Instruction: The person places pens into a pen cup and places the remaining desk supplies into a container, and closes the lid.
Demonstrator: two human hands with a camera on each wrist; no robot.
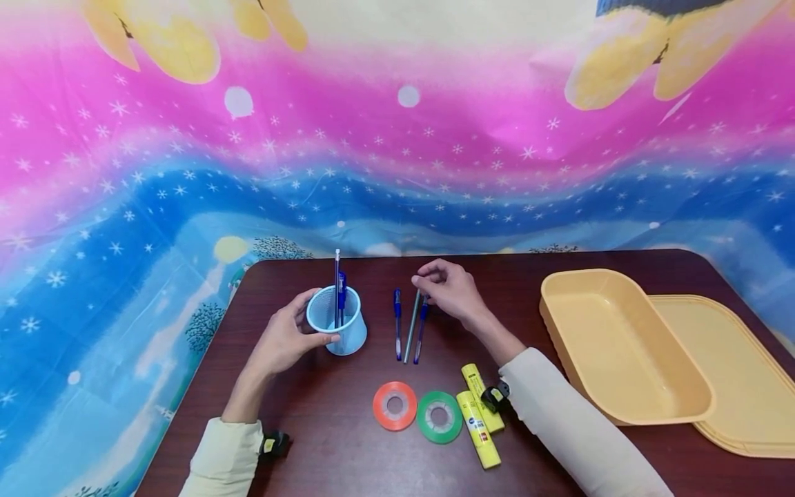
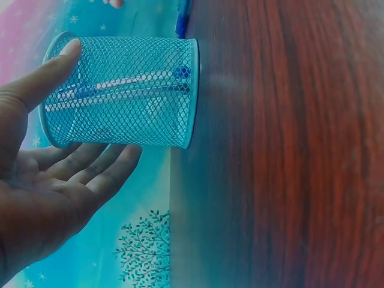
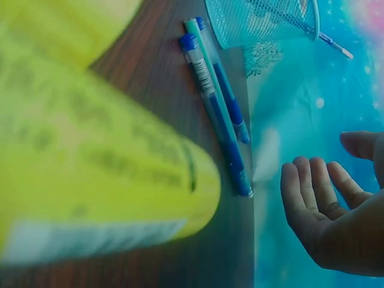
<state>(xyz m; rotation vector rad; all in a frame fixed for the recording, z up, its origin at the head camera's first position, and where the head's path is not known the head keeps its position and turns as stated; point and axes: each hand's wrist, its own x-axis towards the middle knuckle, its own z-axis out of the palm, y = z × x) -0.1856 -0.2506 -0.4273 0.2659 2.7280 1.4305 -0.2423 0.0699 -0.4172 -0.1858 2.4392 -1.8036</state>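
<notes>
My left hand (image 1: pixel 284 337) grips a light blue mesh pen cup (image 1: pixel 354 331) standing on the table. In the left wrist view its thumb lies over the cup's near side, with the fingers along the opposite side. Inside the cup are a blue pen (image 1: pixel 341 290) and a pencil (image 1: pixel 337 266) with its end sticking out above. My right hand (image 1: pixel 452 290) hovers over two blue pens (image 1: pixel 397 324) and a green pencil (image 1: pixel 410 331) lying side by side. Its fingers are loosely curled with nothing between them, and in the right wrist view the hand (image 3: pixel 330 222) is apart from the pens.
Nearer me lie an orange tape roll (image 1: pixel 378 407), a green tape roll (image 1: pixel 424 417) and two yellow glue sticks (image 1: pixel 478 431), one leaning across the other. At the right, a yellow plastic box (image 1: pixel 621 345) overlaps its flat lid (image 1: pixel 745 386). A printed cloth (image 1: pixel 397 152) hangs behind the table.
</notes>
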